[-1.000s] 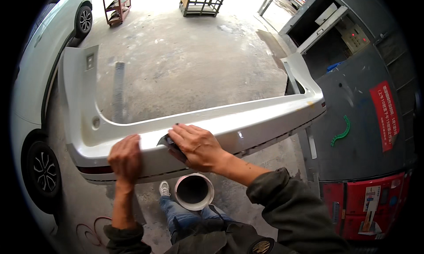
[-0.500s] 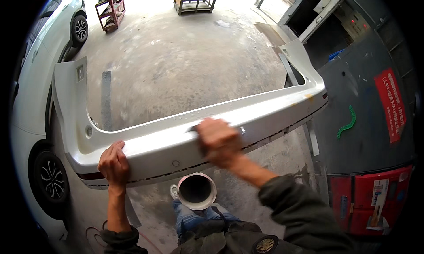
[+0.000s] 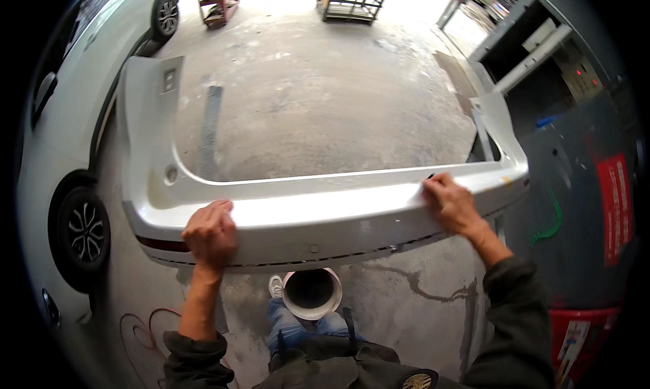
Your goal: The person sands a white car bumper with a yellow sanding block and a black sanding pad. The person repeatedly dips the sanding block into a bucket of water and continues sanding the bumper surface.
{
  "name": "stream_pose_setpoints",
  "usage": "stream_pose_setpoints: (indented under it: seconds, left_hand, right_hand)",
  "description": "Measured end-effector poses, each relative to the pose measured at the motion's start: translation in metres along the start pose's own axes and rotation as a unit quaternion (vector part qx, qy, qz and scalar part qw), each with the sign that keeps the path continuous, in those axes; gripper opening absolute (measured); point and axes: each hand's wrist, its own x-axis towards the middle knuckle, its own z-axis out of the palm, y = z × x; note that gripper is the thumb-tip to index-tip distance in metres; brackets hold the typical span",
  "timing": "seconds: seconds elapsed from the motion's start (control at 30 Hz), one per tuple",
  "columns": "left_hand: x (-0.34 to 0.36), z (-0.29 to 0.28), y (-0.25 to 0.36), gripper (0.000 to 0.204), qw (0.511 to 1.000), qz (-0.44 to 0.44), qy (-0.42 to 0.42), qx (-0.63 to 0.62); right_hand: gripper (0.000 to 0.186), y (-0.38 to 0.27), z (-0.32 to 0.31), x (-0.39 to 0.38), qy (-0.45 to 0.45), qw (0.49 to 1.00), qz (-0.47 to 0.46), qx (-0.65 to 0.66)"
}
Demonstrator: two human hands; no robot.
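A silver-white car bumper (image 3: 291, 216) stretches across in front of me, its two ends reaching away from me. On its left part rests my left hand (image 3: 211, 234), fingers bent over the upper face, gripping it. My right hand (image 3: 448, 203) is closed and pressed to the bumper's upper edge on the right. A small dark bit shows at its fingertips; the fingers hide the rest, so its kind is unclear. Below the bumper, between my legs, stands a round open-topped bucket (image 3: 333, 301) with a dark inside.
A white car (image 3: 74, 145) stands along the left. Farther off are a red shelf cart (image 3: 218, 4) and a metal-framed crate (image 3: 353, 3). On the right are a dark grey cabinet (image 3: 528, 179) and a red cabinet (image 3: 589, 321). A thin red hose (image 3: 132, 335) lies on the floor.
My right hand has slid right along the bumper, from its middle to its right part. My left hand stays on the left part. The whole view has shifted and turned a little.
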Motion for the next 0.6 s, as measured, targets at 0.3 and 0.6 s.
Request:
stream_pose_setpoints:
  seconds: [0.3,0.6]
  left_hand:
    - [0.002,-0.008,-0.006,0.027,1.0,0.025,-0.004,0.0]
    - [-0.005,-0.009,-0.009,0.024,1.0,0.005,0.005,-0.004]
  right_hand:
    - [0.046,-0.26,0.07,0.09,-0.028,0.933,-0.337,0.122]
    - [0.039,-0.012,-0.014,0.013,-0.113,0.981,0.035,0.154]
